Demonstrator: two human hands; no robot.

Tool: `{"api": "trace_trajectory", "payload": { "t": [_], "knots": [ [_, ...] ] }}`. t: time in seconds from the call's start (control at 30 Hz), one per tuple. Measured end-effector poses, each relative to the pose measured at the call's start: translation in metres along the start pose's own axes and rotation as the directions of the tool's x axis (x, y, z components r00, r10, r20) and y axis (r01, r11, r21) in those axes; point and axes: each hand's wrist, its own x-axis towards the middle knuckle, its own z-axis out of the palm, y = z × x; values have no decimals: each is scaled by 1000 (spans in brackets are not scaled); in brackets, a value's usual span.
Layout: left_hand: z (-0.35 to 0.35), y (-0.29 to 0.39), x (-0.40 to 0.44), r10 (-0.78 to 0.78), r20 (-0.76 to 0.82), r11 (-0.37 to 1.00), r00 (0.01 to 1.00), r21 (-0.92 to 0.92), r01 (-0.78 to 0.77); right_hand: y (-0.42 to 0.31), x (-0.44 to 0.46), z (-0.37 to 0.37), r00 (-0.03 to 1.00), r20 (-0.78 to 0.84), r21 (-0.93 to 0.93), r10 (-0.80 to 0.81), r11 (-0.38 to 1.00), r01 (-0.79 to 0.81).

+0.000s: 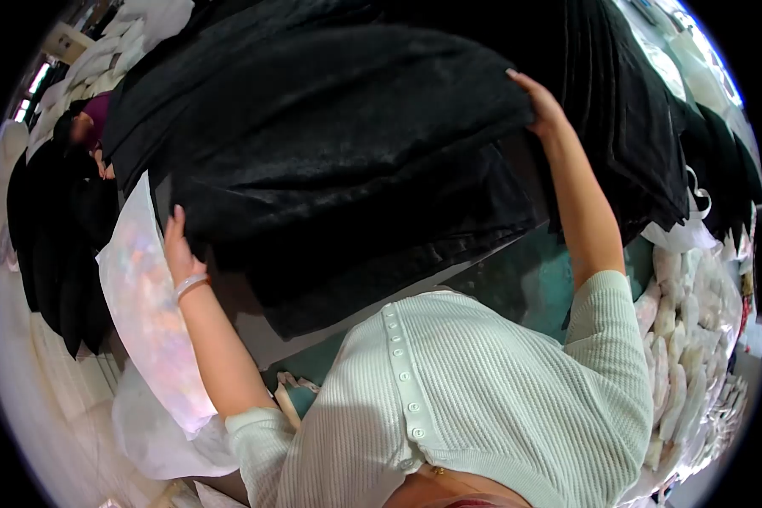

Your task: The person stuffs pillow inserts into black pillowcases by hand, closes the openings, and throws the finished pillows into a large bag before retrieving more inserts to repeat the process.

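A wide piece of black cloth point(339, 110) spreads in front of me, its surface creased and slightly glossy. My right hand point(543, 103) grips its far right corner, with a fingertip showing at the edge and the other fingers partly hidden. At the cloth's left edge is my left hand point(180, 250), fingers stretched out and apart, with a pale bracelet point(191, 285) on the wrist. Whether its fingers touch the cloth is hard to see. More black fabric point(381, 271) lies beneath on the grey table point(279, 343).
Stacked black pieces point(622, 110) hang over the table at the right. A white plastic bag point(157, 313) with pinkish contents stands beside my left forearm. Bagged pale bundles point(673, 364) are piled at my right. Another person's purple sleeve point(97, 118) shows at the far left, near black fabric.
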Motion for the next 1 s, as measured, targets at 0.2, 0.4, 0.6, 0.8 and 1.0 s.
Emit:
{"api": "trace_trajectory", "payload": {
  "t": [0.2, 0.4, 0.6, 0.8, 1.0],
  "knots": [
    [25, 17, 26, -173, -112, 965, 978, 178, 191, 1, 15, 43, 999, -21, -217, -47, 975, 41],
    [12, 67, -31, 86, 55, 996, 995, 7, -87, -47, -10, 7, 976, 68, -80, -207, 974, 212],
    [-14, -10, -167, 35, 50, 973, 998, 227, -46, 41, -68, -125, 992, -122, -172, 25, 984, -46],
    [-72, -132, -178, -317, 34, 655, 948, 731, 193, 160, -77, -197, 953, -298, -642, 60, 726, -247],
    [-61, -110, -60, 552, -57, 418, 832, 882, -217, 126, -42, -137, 923, -282, -781, -262, 621, -62]
  ]
}}
